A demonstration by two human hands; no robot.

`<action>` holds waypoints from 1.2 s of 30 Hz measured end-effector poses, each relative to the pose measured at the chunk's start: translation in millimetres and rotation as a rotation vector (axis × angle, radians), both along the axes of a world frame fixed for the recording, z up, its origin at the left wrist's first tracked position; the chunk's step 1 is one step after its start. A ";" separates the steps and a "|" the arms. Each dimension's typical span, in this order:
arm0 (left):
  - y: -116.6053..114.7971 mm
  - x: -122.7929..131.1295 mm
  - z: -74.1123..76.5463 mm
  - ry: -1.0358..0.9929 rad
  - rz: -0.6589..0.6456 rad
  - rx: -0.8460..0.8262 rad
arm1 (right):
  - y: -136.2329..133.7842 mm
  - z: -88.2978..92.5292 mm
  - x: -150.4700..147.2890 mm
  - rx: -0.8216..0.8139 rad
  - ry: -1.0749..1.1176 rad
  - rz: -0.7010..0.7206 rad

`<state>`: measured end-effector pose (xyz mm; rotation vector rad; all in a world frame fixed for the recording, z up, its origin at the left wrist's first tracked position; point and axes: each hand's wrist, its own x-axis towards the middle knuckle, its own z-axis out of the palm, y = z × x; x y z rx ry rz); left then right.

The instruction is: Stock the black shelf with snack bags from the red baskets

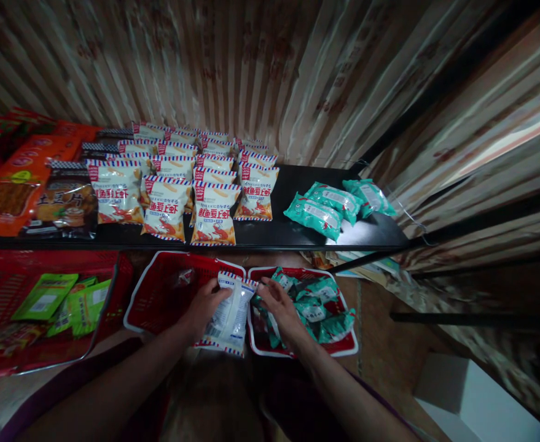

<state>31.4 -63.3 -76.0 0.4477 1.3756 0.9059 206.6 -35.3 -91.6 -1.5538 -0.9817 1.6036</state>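
Observation:
Between my two hands is a white snack bag (229,316) with red-and-blue striped edges, its printed back facing me. My left hand (206,307) grips its left side, thumb on the front. At its upper right corner, my right hand (276,301) pinches the striped edge. Below the bag's left lies a red basket with a white rim (143,282), a small packet (185,277) inside. Under my right hand, a second red basket (350,344) holds several teal bags (314,310). On the black shelf (279,230) ahead, several matching snack bags (214,212) stand in rows.
Several teal bags (327,205) lie at the shelf's right end. Orange packs (21,178) and dark chip bags (64,199) fill its left. A larger red basket (108,276) with green packets (46,298) sits lower left. A white box (472,393) rests lower right.

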 end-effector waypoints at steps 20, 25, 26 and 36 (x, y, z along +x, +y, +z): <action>-6.2 2.8 -23.1 -0.131 -0.268 0.151 | 11.5 10.7 -11.2 0.041 0.088 0.247; -6.8 3.1 -18.7 -0.136 -0.277 0.126 | 11.9 9.6 -9.3 0.107 0.054 0.262; -6.7 3.0 -17.4 -0.137 -0.279 0.124 | 12.0 9.1 -9.2 0.120 0.048 0.256; -9.2 2.4 -15.8 -0.116 -0.240 0.063 | 15.6 5.8 -9.3 0.119 0.001 0.204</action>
